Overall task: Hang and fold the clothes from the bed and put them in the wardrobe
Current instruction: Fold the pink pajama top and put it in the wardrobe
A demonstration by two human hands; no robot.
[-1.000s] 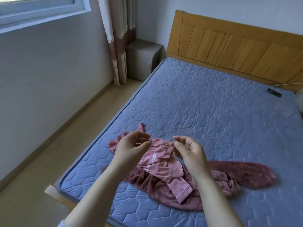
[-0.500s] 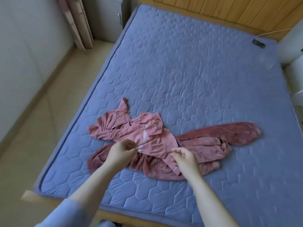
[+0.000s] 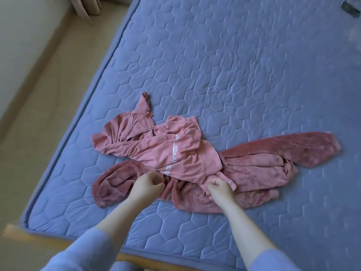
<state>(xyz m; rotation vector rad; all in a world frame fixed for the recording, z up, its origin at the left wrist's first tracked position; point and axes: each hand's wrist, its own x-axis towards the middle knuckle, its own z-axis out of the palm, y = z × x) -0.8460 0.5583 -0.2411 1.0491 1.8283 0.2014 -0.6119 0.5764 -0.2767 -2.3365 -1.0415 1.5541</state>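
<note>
A light pink pyjama top [image 3: 156,149] with white piping and a white lettered stripe lies crumpled on the blue quilted mattress [image 3: 234,65]. Under it sprawls a darker pink fleece garment [image 3: 273,155], its sleeves reaching left and right. My left hand [image 3: 148,184] has its fingers curled at the top's near hem, beside the bottom of the lettered stripe. My right hand [image 3: 219,187] pinches the same near edge by a white-piped cuff. Both hands sit low on the fabric, close to the foot of the bed.
The wooden bed frame [image 3: 15,231] shows at the near left corner. Beige floor [image 3: 39,94] runs along the bed's left side, with a curtain hem [image 3: 84,8] at the top left. A small dark object [image 3: 349,8] lies on the mattress at the far right.
My view tilted down and moved closer to the bed. Both hands dropped from above the clothes onto the near edge of the pink top and curled on it.
</note>
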